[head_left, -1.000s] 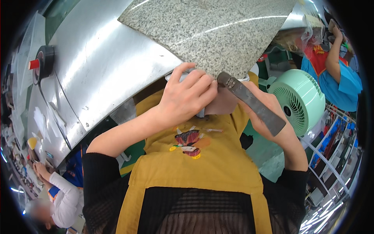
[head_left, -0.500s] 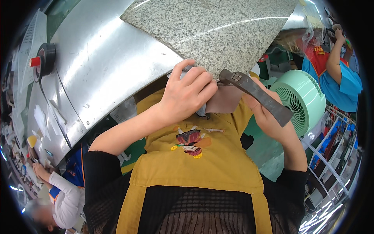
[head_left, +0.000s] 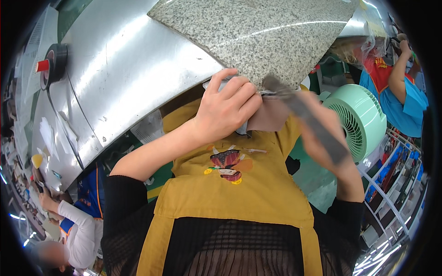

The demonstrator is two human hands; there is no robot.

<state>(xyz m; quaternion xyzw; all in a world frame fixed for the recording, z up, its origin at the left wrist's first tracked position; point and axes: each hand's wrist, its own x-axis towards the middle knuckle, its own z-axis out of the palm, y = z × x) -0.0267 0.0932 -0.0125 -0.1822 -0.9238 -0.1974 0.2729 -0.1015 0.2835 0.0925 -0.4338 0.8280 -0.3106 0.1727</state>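
At the near corner of a speckled grey stone slab [head_left: 258, 41], my left hand [head_left: 228, 106] pinches a mauve-brown sheet, seemingly leather [head_left: 270, 115], with its fingers curled over the edge. The sheet hangs down from the slab's edge, over my yellow apron; its upper part is hidden under my fingers. A dark metal hammer [head_left: 313, 122] is gripped in my right hand [head_left: 328, 133], blurred by motion. The hammer's head hovers just above the slab edge, right of my left fingers.
A shiny metal tabletop [head_left: 138, 55] lies under the slab and to the left, with a black tape roll [head_left: 56, 66] on a red core. A mint-green fan [head_left: 357, 122] stands close to my right forearm. Co-workers are at work far left and far right.
The hammer has lifted off the sheet's edge a little and is now blurred, with my right hand moving along. My left hand keeps its hold on the sheet.
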